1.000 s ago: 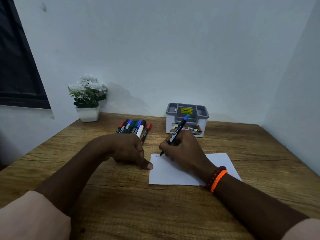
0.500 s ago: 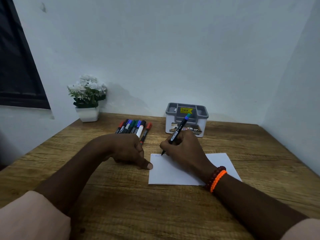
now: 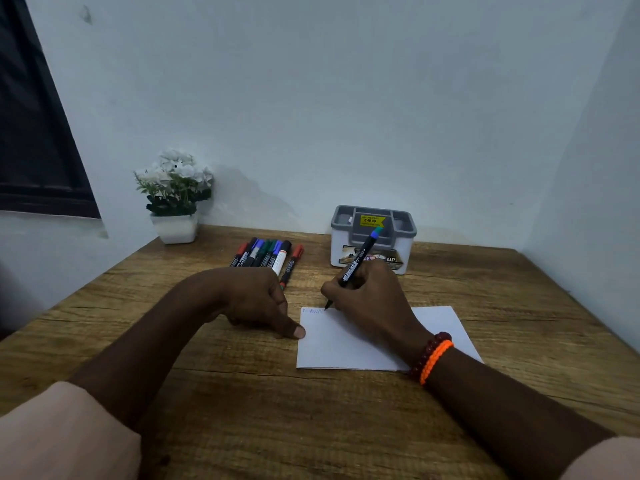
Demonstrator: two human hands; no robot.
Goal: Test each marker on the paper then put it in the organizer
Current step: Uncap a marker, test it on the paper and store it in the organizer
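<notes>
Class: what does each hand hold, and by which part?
Right hand grips the marker by its lower barrel. Left hand holds nothing visible; thumb on paper.

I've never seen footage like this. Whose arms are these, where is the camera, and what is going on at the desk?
There is no machine here: a person wears a camera on the head, looking down at both bare hands. The right hand holds a black marker with a teal end, its tip on the white paper sheet, beside a faint zigzag scribble. The left hand rests on the wooden desk, thumb at the paper's edge. Behind lie a row of capped markers, a grey-and-white plastic organizer and a white potted flower plant.
</notes>
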